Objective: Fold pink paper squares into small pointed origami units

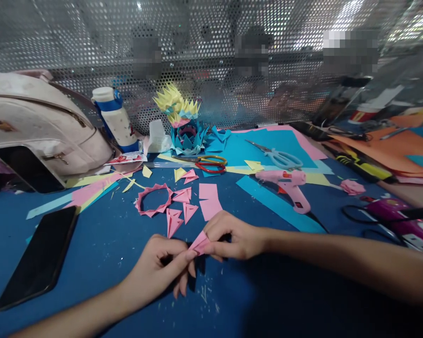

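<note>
A small folded piece of pink paper [199,243] is pinched between both hands above the blue table. My left hand [162,263] grips its lower left corner between thumb and fingers. My right hand [232,237] holds the opposite end, thumb in front. Just beyond my hands lie two flat pink paper rectangles [210,209]. Left of them are several folded pink triangles [174,221] and a ring of joined pink points [154,187]. Parts of the fingers hide the edges of the held paper.
A pink glue gun [285,180] lies at right, near light-blue scissors [285,157] and red-and-yellow-handled scissors [211,163]. A folded-paper flower model [188,138] stands at the back. At left are a phone [38,258], a bottle [118,122] and a backpack [38,117].
</note>
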### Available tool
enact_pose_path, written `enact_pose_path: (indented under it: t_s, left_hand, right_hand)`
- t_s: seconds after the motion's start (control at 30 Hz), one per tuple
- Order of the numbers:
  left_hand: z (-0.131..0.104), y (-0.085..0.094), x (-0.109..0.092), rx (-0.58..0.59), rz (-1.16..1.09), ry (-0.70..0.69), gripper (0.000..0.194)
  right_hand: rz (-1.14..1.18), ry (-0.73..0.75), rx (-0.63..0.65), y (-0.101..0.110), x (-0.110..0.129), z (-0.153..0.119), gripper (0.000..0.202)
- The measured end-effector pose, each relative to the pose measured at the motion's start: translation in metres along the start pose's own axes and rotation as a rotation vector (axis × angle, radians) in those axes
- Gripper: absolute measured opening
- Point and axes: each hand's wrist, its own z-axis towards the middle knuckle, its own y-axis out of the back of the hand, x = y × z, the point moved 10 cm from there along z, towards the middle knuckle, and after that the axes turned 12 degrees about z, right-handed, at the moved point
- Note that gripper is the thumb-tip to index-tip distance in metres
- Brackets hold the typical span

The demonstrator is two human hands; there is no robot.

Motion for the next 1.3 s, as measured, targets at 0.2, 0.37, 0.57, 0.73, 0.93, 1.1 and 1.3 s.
enact_pose_path:
  t_s: [0.2,0.37,0.57,0.73,0.93,1.1,1.3]
  left_hand:
    - [0.011,0.055,-0.022,-0.149,0.389,-0.075,0.043]
    - [0.046,0.107,-0.005,-0.129,0.723,0.003,0.035]
    - [0.111,0.133,0.032,0.028,0.945,0.044,0.032]
    - [0.145,0.136,0.05,0.135,1.061,0.026,0.033]
    - [0.138,0.129,0.045,0.077,1.178,-0.018,0.033]
    - [0.131,0.116,0.038,0.111,1.19,-0.051,0.032]
    - [0.131,0.105,0.043,0.201,1.147,-0.074,0.031]
  right_hand:
    - [0.069,-0.067,-0.13,0.014,-0.011,-0.001,0.065]
    - [0.014,-0.09,-0.173,0.016,-0.012,0.0,0.066]
    - [-0.088,-0.035,-0.122,0.008,-0.004,0.0,0.061]
    - [-0.144,-0.009,-0.08,0.004,-0.003,-0.002,0.053]
    - [-0.231,0.024,-0.026,-0.001,0.001,-0.002,0.047]
    - [-0.301,0.067,0.002,-0.006,0.005,-0.002,0.045]
    - [-0.356,0.07,0.011,-0.009,0.003,-0.003,0.046]
